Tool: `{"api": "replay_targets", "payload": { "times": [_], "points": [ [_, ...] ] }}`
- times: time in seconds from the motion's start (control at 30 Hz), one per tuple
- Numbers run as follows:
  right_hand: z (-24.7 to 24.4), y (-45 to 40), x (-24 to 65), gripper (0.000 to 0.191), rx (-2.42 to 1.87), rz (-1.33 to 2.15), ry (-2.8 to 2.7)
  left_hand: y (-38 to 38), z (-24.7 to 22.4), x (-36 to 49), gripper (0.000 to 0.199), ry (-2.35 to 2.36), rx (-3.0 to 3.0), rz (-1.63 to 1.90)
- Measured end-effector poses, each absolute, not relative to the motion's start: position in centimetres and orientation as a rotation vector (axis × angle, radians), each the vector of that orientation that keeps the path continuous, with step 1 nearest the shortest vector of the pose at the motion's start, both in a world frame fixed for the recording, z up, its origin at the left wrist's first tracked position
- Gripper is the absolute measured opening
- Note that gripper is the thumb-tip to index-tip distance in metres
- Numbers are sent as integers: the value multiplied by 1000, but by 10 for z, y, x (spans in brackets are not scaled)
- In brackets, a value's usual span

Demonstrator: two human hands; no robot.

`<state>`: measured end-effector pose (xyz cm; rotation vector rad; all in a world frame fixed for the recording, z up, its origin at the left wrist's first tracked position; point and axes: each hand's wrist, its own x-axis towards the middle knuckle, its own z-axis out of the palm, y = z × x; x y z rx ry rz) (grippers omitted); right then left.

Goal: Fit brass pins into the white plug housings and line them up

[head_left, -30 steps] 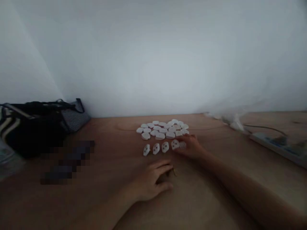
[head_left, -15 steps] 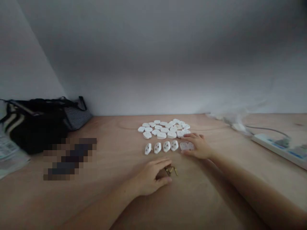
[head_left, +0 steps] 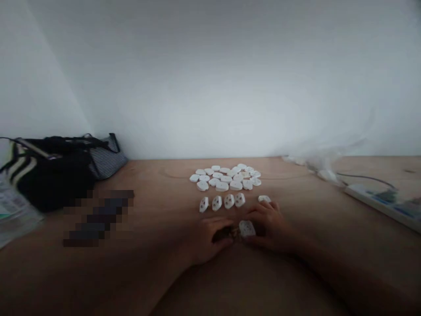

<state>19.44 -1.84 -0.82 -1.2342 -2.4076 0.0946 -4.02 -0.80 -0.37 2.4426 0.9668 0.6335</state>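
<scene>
A black fabric bag (head_left: 52, 186) and a grey striped pouch (head_left: 107, 161) are set against the white wall (head_left: 210, 79) on a pale wooden tabletop (head_left: 154, 180), with a printed paper sheet (head_left: 15, 210) beside them; a white power strip (head_left: 378, 202) is placed at the right, near crumpled clear plastic (head_left: 319, 164).

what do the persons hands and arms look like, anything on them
Both the left hand and the right hand are bare, with no gloves, and the forearms show no sleeves. No watch or ring shows in this dim view.
</scene>
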Motion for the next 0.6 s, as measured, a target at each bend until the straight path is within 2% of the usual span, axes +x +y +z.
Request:
{"api": "replay_targets", "payload": {
  "times": [0.2, 0.37, 0.6],
  "points": [
    [-7, -15, 190, 48, -1217, 163, -2441, 0, -12, -39, 20, 995, 2466, 695],
    [-9, -13, 197, 43, -1235, 238, -2424, 3, -17, -38, 16, 1033, 2422, 807],
    [-14, -13, 194, 41, -1229, 173, -2314, 0, -12, -38, 13, 1122, 2379, 838]
  ]
}}
